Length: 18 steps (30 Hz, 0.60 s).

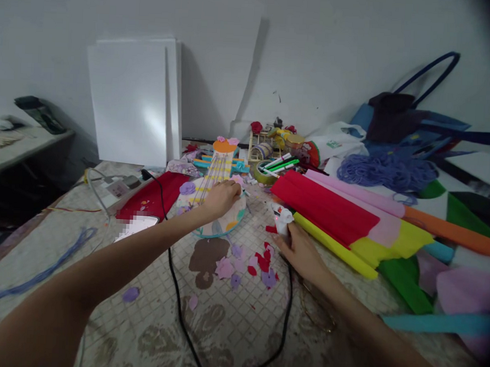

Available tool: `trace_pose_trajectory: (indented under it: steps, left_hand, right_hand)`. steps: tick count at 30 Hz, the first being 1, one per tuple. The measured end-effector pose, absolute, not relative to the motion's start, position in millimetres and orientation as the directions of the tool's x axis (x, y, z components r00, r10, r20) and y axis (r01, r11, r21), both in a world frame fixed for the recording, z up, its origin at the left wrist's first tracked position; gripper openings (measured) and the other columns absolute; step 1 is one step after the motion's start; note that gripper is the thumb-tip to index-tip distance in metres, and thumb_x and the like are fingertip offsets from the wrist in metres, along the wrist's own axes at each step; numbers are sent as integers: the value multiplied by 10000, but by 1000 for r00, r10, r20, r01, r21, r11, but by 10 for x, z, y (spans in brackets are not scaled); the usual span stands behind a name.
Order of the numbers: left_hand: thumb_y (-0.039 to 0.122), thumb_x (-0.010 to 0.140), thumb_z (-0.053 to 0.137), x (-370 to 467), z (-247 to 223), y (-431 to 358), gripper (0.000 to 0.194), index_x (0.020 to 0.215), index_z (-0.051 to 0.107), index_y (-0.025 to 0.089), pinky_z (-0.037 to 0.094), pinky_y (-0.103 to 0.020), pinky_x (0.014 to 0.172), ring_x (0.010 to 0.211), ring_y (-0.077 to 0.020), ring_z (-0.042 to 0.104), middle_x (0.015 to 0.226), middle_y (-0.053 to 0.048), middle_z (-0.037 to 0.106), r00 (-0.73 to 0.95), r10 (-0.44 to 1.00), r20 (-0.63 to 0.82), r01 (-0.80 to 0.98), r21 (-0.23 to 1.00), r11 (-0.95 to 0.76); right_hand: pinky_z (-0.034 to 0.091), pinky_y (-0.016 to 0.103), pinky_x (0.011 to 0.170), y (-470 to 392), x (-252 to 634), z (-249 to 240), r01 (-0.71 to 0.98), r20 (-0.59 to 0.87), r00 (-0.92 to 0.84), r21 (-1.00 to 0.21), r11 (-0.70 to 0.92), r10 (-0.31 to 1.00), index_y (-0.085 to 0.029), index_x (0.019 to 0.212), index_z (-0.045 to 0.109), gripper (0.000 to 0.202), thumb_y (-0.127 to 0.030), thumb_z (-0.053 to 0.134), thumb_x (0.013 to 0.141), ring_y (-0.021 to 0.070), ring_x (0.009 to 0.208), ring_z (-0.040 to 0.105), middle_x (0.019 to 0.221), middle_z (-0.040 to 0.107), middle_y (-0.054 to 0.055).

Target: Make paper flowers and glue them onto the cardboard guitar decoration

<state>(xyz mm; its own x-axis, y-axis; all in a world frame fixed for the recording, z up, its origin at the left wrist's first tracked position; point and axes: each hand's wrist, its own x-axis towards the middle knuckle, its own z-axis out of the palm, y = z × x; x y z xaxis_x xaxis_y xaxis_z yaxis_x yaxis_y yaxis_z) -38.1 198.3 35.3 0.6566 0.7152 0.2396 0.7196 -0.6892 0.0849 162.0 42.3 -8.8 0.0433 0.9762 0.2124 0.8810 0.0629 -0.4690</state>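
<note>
A toy guitar covered in paper (215, 226), with yellow bands, strings and an orange head, lies on the patterned tablecloth (148, 310). Over its body is my left hand (223, 197), fingers curled down near the right edge; what they pinch or press is hidden. A pink paper flower (237, 180) shows just beyond those fingers. My right hand (301, 251) is closed around a white glue gun (283, 220) with a small red light, its nozzle pointing up and left toward the guitar. A purple paper flower (188, 188) sits on the guitar's left side.
Red, purple and pink paper petals (261, 262) lie in front of the guitar. A black cord (177, 295) loops across the cloth. Crepe paper rolls (326, 209) and blue yarn (387, 174) fill the right. White boards (128, 100) lean on the wall; a phone (138, 227) lies left.
</note>
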Motion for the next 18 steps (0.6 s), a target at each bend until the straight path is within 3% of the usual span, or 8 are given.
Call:
trace_pose_trajectory:
  steps: [3, 5, 7, 9, 12, 15, 18]
  left_hand:
    - [182, 824, 511, -396, 359, 1974, 104, 845, 609, 154, 429, -307, 778, 876, -187, 565, 907, -68, 624, 663, 712, 232, 712, 100, -695]
    - [174, 825, 505, -409, 357, 1972, 113, 857, 612, 157, 429, -306, 788, 889, -184, 565, 922, -66, 625, 671, 705, 228, 703, 108, -703]
    - [156, 826, 489, -423, 350, 1975, 134, 875, 614, 161, 430, -310, 792, 900, -185, 565, 934, -63, 626, 676, 701, 227, 696, 114, -709]
    - [139, 826, 469, -435, 339, 1981, 160, 884, 616, 164, 433, -317, 787, 901, -190, 566, 934, -66, 627, 679, 698, 227, 692, 119, -712]
    - [134, 822, 459, -443, 321, 1988, 171, 882, 616, 163, 435, -322, 785, 897, -192, 566, 927, -70, 623, 687, 685, 242, 681, 117, -723]
    - [140, 818, 459, -435, 315, 1988, 165, 872, 614, 160, 439, -317, 773, 879, -190, 569, 911, -69, 620, 685, 681, 259, 685, 91, -723]
    - [150, 819, 459, -417, 320, 1980, 159, 847, 615, 157, 440, -316, 753, 857, -193, 573, 892, -69, 621, 673, 692, 261, 702, 69, -709]
  right_hand:
    - [431, 351, 702, 323, 1683, 28, 957, 196, 14, -287, 44, 980, -152, 977, 551, 281, -388, 448, 866, 264, 849, 592, 940, 631, 136]
    - [408, 351, 629, 257, 1657, 133, 993, 197, 30, -118, -7, 980, -161, 888, 589, 270, -397, 459, 863, 280, 774, 605, 849, 650, 140]
    - [360, 327, 544, 214, 1551, 248, 998, 197, 40, -47, -31, 979, -180, 761, 592, 275, -394, 456, 868, 265, 657, 598, 707, 646, 118]
    - [337, 305, 530, 225, 1382, 361, 990, 212, -26, -127, 54, 977, -200, 725, 578, 255, -351, 446, 882, 223, 601, 581, 645, 631, 76]
    - [344, 290, 576, 411, 1127, 529, 936, 260, -172, -259, 240, 950, -205, 777, 577, 186, -233, 429, 887, 202, 675, 570, 711, 624, 56]
    - [331, 287, 607, 827, 1043, 708, 916, 327, -197, -274, 292, 924, -188, 793, 600, 167, -169, 449, 862, 200, 729, 539, 805, 609, 79]
    - [314, 279, 606, 1377, 1151, 827, 887, 283, -245, -320, 332, 927, -180, 712, 616, 168, -102, 495, 798, 187, 699, 527, 739, 607, 59]
